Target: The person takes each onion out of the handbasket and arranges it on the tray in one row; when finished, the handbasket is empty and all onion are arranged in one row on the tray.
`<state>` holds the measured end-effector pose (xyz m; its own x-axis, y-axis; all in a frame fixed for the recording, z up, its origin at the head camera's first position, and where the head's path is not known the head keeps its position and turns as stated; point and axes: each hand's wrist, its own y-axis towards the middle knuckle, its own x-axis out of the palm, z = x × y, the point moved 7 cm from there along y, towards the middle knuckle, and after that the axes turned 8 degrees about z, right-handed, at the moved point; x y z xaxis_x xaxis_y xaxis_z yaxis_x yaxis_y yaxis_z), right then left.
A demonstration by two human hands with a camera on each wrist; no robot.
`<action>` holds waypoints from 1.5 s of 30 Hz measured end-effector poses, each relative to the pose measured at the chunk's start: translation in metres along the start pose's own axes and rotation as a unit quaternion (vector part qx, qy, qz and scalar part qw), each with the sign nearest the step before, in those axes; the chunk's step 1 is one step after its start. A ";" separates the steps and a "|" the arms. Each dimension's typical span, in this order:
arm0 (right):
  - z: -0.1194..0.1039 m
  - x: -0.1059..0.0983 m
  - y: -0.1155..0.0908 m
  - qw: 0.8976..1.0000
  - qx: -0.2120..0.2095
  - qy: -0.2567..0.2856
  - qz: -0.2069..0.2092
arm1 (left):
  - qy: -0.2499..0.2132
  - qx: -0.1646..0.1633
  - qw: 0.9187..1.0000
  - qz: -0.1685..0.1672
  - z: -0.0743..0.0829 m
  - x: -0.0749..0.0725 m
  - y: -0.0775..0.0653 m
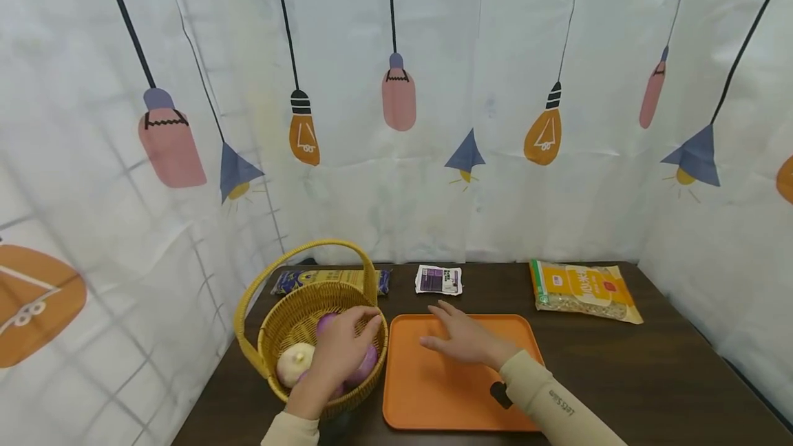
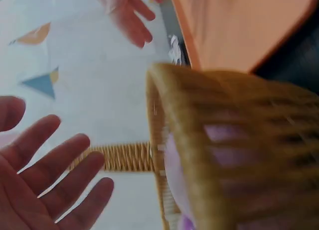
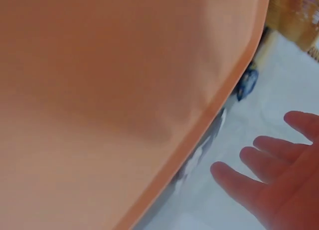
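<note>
My left hand [image 1: 343, 343] hovers over a yellow wicker basket [image 1: 297, 315] with a tall arched handle. Its fingers are spread and relaxed in the left wrist view, with nothing in them, beside the basket rim [image 2: 179, 115]. Inside the basket lie a cream-white round vegetable [image 1: 294, 362] and several purple round ones [image 1: 365, 367], partly hidden by the hand and forearm. To the right, my right hand [image 1: 463, 337] is held above an orange tray [image 1: 446, 401], fingers extended and holding nothing. The tray's bare surface [image 3: 99, 90] fills much of the right wrist view.
Behind the basket lies a long blue and yellow packet [image 1: 383, 282]. A small white and purple packet [image 1: 438, 280] lies behind the tray. At the back right is a bag of grain [image 1: 585, 291] on the dark table [image 1: 626, 370]. A lamp-patterned white curtain [image 1: 372, 205] encloses the table.
</note>
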<state>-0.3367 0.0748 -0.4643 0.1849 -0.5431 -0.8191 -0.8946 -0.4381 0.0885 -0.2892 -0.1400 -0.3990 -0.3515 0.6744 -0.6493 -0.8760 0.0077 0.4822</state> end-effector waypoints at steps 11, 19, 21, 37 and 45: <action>-0.026 0.024 0.000 0.997 -0.061 0.018 0.035 | -0.064 0.028 0.948 0.309 -0.031 -0.086 -0.033; -0.052 0.030 -0.001 0.989 -0.098 0.067 0.086 | -0.098 0.100 0.822 0.552 -0.039 -0.126 -0.069; -0.056 0.031 0.000 0.986 -0.106 0.081 0.102 | -0.100 0.080 0.794 0.594 -0.047 -0.130 -0.076; -0.084 0.035 0.006 0.957 -0.133 0.194 0.168 | -0.054 -0.145 0.915 0.374 -0.130 -0.097 -0.060; -0.093 0.037 0.008 0.950 -0.135 0.209 0.190 | -0.120 -0.199 0.913 0.336 -0.162 -0.073 -0.064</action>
<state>-0.2990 -0.0158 -0.4413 0.0657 -0.9104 -0.4085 -0.8029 -0.2913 0.5201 -0.2607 -0.3094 -0.4781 -0.8128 0.5711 -0.1143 -0.5566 -0.7038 0.4415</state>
